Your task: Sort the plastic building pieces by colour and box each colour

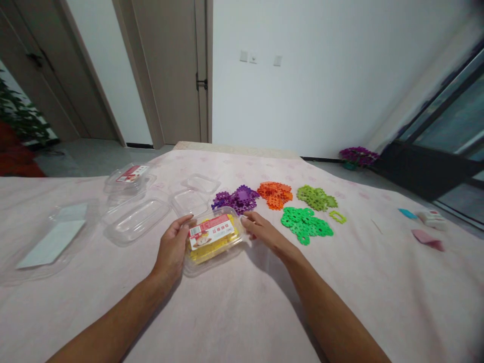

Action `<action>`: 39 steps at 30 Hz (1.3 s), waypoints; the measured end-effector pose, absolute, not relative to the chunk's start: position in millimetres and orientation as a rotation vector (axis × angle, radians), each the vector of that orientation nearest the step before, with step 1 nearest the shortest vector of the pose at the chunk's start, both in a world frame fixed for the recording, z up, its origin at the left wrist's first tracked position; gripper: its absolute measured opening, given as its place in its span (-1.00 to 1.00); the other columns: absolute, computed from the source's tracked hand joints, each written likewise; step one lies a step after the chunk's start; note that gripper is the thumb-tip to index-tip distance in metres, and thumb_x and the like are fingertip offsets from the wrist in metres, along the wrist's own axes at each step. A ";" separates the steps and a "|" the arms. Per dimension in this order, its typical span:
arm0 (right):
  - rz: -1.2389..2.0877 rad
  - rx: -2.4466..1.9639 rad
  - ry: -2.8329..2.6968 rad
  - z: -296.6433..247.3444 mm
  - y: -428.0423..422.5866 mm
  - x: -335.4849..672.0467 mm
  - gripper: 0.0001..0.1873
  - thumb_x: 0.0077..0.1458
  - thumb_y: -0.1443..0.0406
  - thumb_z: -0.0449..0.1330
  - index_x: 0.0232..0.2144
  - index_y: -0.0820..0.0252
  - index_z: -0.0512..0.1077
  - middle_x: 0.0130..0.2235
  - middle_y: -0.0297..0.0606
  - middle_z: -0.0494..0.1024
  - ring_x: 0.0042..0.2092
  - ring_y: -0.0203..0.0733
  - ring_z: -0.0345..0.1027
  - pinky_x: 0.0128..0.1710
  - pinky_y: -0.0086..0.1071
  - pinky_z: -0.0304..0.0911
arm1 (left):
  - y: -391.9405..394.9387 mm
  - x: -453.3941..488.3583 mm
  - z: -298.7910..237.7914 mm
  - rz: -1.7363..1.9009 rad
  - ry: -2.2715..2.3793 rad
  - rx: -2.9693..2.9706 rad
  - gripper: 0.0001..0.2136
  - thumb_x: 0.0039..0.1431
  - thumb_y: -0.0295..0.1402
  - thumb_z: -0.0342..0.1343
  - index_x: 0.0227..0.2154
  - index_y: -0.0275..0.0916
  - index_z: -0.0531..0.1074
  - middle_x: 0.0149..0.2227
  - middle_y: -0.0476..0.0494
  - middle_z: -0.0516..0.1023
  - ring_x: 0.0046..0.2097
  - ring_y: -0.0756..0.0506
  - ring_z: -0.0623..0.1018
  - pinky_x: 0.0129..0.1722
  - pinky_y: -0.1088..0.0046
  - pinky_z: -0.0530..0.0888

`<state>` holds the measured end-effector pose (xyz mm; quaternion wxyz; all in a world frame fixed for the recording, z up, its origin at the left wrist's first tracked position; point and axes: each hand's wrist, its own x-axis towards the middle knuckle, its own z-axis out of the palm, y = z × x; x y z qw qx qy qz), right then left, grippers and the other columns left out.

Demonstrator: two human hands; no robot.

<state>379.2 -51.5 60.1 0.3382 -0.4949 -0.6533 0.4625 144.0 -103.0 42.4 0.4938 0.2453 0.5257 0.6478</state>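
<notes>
Yellow pieces [207, 253], red-and-white label [212, 232]

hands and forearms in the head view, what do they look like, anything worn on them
The person's ungloved left hand and ungloved right hand join bare, slender forearms. No sleeve, watch or bracelet shows; whether the fingers carry rings is too small to tell.

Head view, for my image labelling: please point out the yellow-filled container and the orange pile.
Yellow-filled container [213, 232], head view: middle of its top.
Orange pile [275, 194], head view: middle of the pile.
</notes>
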 end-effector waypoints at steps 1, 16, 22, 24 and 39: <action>1.330 -1.329 -1.756 67.8 -53.3 386.3 -0.47 0.13 -0.12 0.13 -0.11 0.18 0.42 -0.22 -0.10 0.58 -0.38 -0.19 0.46 -0.50 -0.41 0.33 | -106.3 146.5 43.1 1.589 1.282 0.582 -0.64 0.05 -0.36 0.17 -0.05 -0.20 0.42 -0.17 -0.13 0.61 -0.33 -0.03 0.61 -0.31 0.44 0.55; 1.255 -1.232 -1.383 41.4 -42.6 363.6 -0.45 0.01 0.26 0.20 0.07 0.23 0.26 -0.52 -0.50 0.33 -0.53 -0.34 0.24 -0.57 -0.49 0.14 | -189.5 174.4 42.9 1.220 1.234 0.826 -0.46 0.16 0.01 0.12 0.16 -0.07 0.35 0.09 -0.26 0.51 0.04 -0.21 0.53 0.02 0.26 0.44; 1.388 -1.157 -1.189 38.0 -34.5 371.0 -0.47 0.01 0.26 0.22 0.05 0.25 0.30 -0.46 -0.40 0.47 -0.48 -0.30 0.34 -0.47 -0.44 0.25 | -142.0 161.5 43.1 1.372 1.489 0.883 -0.56 0.06 -0.26 0.23 0.04 -0.12 0.42 -0.04 -0.20 0.51 -0.01 -0.14 0.50 -0.01 0.34 0.40; 1.437 -1.158 -1.098 38.7 -32.5 372.3 -0.48 0.01 0.28 0.23 0.05 0.24 0.31 -0.42 -0.35 0.53 -0.46 -0.27 0.39 -0.44 -0.41 0.30 | -118.7 155.0 46.8 1.417 1.506 0.932 -0.57 0.03 -0.33 0.25 0.02 -0.14 0.44 0.09 -0.25 0.45 0.15 -0.16 0.40 0.12 0.32 0.32; 1.625 -0.910 -0.810 35.8 -15.4 408.1 -0.79 -0.01 0.24 0.37 -0.31 0.19 0.50 -0.59 -0.40 0.46 -0.59 -0.34 0.27 -0.62 -0.52 0.21 | -97.6 156.4 43.1 1.543 1.217 0.563 -0.40 -0.14 -0.62 0.10 0.08 -0.22 0.40 0.13 -0.27 0.50 0.00 -0.09 0.56 -0.12 0.48 0.48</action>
